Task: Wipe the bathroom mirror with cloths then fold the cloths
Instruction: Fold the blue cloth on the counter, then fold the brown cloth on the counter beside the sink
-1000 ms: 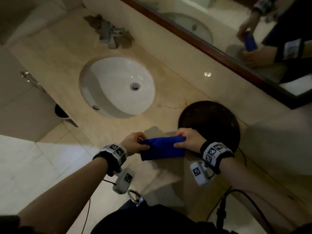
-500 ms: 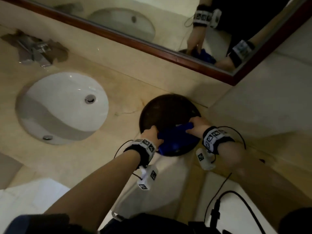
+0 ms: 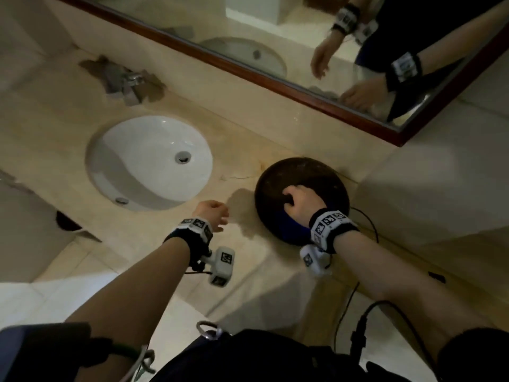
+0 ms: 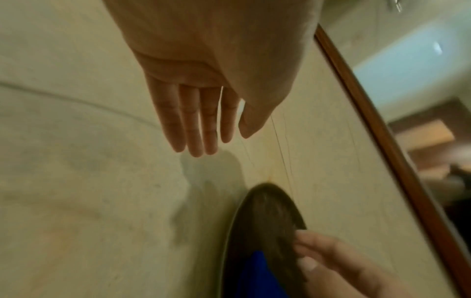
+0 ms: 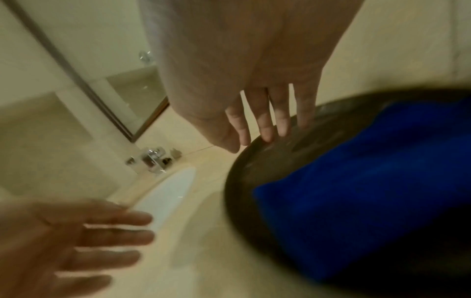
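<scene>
Blue cloth [image 5: 356,193], folded, is lying inside the dark round tray [image 3: 275,183] on the beige worktop [image 3: 242,150], toward the tray's near side; half a second ago both hands were lowering it there, and a second ago they were holding it by its two ends above the worktop's edge. The right hand [image 3: 301,201] is hovering over the tray with its fingers [image 5: 265,123] straight and close together, their tips seemingly touching the tray's surface beside the cloth, though blur is making contact uncertain; it is no longer gripping the cloth. The left hand [image 3: 212,213] is now hanging clear of the tray, above bare worktop between tray and white sink [image 3: 148,161]; its fingers [image 4: 193,125] are extended, lightly together, holding nothing. The mirror [image 3: 275,31], framed in dark wood, is running along the wall behind the worktop, reflecting both hands; a metal tap [image 3: 129,84] is standing behind the sink.
</scene>
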### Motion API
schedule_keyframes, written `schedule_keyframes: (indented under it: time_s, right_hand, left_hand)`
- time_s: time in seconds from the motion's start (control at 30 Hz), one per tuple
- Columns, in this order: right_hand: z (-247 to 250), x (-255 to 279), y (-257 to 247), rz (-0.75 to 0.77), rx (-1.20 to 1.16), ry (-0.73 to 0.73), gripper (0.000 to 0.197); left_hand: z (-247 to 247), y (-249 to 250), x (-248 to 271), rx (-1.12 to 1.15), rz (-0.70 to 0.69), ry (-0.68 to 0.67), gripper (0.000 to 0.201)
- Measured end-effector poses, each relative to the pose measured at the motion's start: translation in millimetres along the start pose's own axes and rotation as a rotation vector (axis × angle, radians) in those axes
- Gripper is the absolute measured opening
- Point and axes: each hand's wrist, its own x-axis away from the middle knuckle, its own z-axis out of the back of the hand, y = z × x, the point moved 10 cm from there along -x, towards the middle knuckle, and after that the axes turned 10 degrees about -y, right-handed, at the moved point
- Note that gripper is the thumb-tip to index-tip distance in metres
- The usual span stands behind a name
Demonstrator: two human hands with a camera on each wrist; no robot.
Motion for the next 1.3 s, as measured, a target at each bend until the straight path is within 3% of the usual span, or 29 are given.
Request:
schedule_keyframes:
  time_s: [0.07, 0.17, 0.3, 0.4, 0.7, 0.8, 0.87, 1.03, 1.13, 1.3]
  right_hand:
    - [-20.2, -3.5, -46.9, 0.08, -0.18, 0.025, 0.03]
    - [-59.2, -12.6, -99.4, 0.072, -0.431, 0.048, 0.019]
    - [-130.5, -37.8, -169.1, 0.021, -0.812, -0.142, 0.02]
    - [-160.4, -52.0, -202.1, -0.077, -0.953, -0.188, 0.021]
    - [-218.5, -89.6, -301.5, -0.246, -1.043, -0.161, 0.015]
    - [-244.2, -111.4, -349.9, -0.367, -1.079, -0.156, 0.023]
    - [-248.7, -119.9, -379.4, -0.359, -1.088, -0.117, 0.022]
    - [-226.9, -141.0, -461.4, -0.266, -1.005, -0.039, 0.014]
    - [-205.3, -176.4, -478.3, -0.273, -0.95, -0.014, 0.02]
    - [-171.5, -257.7, -497.9, -0.279, -0.95, -0.009, 0.013]
  left_hand:
    - [30.3, -20.1, 17.9, 0.12, 0.04, 0.034, 0.018]
    - [78.5, -50.0, 43.8, 0.185, 0.084, 0.103, 0.015]
    - [153.0, -94.0, 73.1, 0.261, 0.139, 0.208, 0.021]
    - [189.9, -120.7, 80.3, 0.325, 0.162, 0.223, 0.025]
    - [308.7, -178.3, 50.1, 0.389, 0.164, 0.137, 0.025]
    - [380.1, -181.0, 41.6, 0.363, 0.136, 0.082, 0.021]
    - [425.9, -178.3, 40.9, 0.334, 0.131, 0.091, 0.018]
    - [531.5, -170.9, 13.3, 0.322, 0.136, 0.132, 0.026]
    - [559.9, -152.2, -19.1, 0.31, 0.122, 0.095, 0.017]
    - [583.4, -103.3, -75.5, 0.226, 0.048, 0.06, 0.015]
